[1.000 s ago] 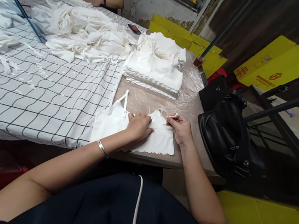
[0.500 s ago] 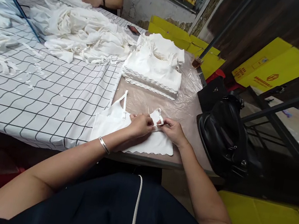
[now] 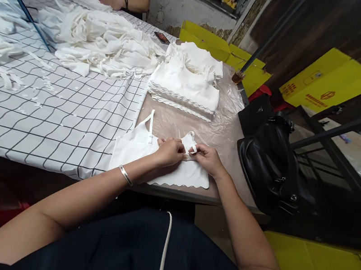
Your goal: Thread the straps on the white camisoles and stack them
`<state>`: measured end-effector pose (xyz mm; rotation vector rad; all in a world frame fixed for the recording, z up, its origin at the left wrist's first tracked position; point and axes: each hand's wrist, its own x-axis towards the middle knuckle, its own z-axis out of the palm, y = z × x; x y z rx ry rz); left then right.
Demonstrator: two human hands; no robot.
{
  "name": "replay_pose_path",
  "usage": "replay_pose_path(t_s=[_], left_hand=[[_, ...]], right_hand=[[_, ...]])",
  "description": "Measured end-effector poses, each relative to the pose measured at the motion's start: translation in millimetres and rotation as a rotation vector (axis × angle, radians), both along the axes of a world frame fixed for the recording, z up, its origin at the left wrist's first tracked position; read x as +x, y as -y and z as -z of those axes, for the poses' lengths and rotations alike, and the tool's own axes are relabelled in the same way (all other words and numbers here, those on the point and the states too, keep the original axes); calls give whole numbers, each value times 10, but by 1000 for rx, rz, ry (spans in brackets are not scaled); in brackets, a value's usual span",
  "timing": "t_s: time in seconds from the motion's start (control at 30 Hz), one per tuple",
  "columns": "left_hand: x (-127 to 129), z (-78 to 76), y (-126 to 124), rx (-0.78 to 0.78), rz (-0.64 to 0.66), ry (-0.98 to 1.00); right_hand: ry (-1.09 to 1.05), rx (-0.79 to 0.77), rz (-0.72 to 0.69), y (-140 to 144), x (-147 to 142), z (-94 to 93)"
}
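Table (image 3: 171,193): front edge, partly covered by checked cloth (image 3: 49,119) | white camisole (image 3: 129,154): laid flat near that edge, hem toward the person | left hand (image 3: 169,151): pinched on the strap, garment pressed down | right hand (image 3: 209,159): pinched on strap (image 3: 191,142); strap is best kept untwisted and taut between both pinches

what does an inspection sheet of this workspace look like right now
surface: table under clear plastic, checked cloth on its left part
job's things: white top lying flat, its strap pinched by both hands
clutter: folded stack, loose white pile, phone
grippers: left hand and right hand closed on the strap
cables: white cord across the lap
surroundings: black bag, yellow boxes, another person's hand at the far edge
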<state>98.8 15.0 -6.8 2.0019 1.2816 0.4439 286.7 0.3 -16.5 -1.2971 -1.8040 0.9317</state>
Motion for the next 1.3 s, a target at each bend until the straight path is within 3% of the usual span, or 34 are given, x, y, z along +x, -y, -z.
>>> replay_pose_path(t_s=[0.63,0.83,0.9,1.0,1.1,1.2,1.3], left_hand=[[13,2,3,-16,1,6],[32,21,-21,13,35,-67],[11,-4,26,73,25,-110],[-60,-26,218,328,6,-187],[-150,60,476,542,230,-187],[-234,219,651,567,491,-164],[-296,309,696,531,567,-173]], right_hand=[[-26,52,-16,27,-73,13],[-107,-19,73,24,-179,71],[-173,-93,112,34,-208,61],[-300,-228,161,45,-226,9],[-462,-407,192,-56,-197,-75],[-587,-523,238,-356,-138,-208],[-573,-583,367,-750,-122,-379]])
